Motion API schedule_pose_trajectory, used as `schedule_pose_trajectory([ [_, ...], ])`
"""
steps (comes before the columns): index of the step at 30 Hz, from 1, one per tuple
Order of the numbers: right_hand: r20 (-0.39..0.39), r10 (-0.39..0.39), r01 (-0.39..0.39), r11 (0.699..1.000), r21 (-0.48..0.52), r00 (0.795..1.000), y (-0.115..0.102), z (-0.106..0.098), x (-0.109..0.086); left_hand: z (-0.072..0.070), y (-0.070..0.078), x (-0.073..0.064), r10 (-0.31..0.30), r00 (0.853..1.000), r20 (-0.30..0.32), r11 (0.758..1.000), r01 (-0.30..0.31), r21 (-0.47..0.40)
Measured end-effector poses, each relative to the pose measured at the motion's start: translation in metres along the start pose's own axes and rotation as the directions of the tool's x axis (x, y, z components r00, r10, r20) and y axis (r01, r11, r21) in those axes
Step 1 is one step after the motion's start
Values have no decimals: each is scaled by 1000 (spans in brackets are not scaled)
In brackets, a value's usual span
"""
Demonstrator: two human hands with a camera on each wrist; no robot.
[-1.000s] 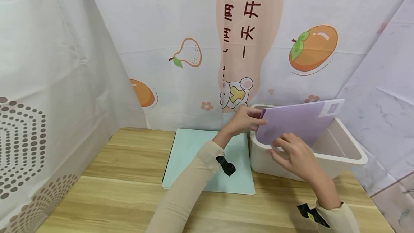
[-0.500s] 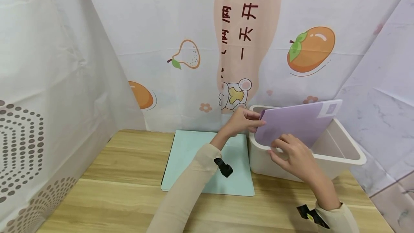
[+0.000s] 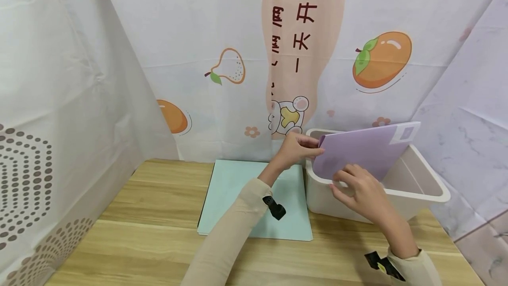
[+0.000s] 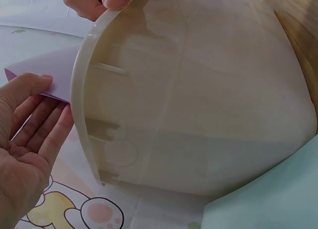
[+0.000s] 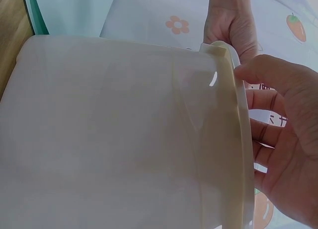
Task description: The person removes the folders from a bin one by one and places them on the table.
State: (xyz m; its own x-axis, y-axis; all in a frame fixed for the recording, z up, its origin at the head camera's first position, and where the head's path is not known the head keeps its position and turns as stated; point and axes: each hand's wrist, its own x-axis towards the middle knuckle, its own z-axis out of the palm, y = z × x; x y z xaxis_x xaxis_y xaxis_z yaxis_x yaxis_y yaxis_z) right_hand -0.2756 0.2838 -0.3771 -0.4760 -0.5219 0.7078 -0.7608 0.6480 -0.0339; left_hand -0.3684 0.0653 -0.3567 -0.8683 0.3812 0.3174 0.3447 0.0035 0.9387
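A purple folder with a pale label at its upper right corner stands tilted inside a white plastic bin. My left hand pinches the folder's left edge, thumb on the near face and fingers behind. In the left wrist view, the folder shows beyond the bin's rim, between that thumb and the fingers. My right hand grips the bin's near rim. From the right wrist view, its thumb presses the rim while the fingers reach over to the inner side. The folder's lower part is hidden by the bin.
A stack of light teal sheets or folders lies left of the bin, partly under my left forearm. Both rest on a wooden table. A printed curtain hangs close behind, and a marble-patterned sheet borders the right side.
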Motion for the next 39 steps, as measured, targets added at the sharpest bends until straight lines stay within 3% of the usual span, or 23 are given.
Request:
schedule_pose_trajectory([
  [12, -7, 0, 0, 1000, 3, 1000, 0, 1, 0, 2, -4, -2, 24, 1000, 12, 999, -24, -38],
  [21, -6, 5, -5, 1000, 0, 1000, 1, 1, -1, 5, -3, -2, 58, 998, -22, 996, -60, -62],
  [33, 2, 7, -7, 1000, 15, 1000, 1, 2, -1, 10, -4, -5, 128, 985, -116, 992, -127, 14],
  [39, -11, -5, 5, 1000, 5, 1000, 1, 2, -1, 6, 2, -5, 136, 962, -235, 990, -139, 6],
])
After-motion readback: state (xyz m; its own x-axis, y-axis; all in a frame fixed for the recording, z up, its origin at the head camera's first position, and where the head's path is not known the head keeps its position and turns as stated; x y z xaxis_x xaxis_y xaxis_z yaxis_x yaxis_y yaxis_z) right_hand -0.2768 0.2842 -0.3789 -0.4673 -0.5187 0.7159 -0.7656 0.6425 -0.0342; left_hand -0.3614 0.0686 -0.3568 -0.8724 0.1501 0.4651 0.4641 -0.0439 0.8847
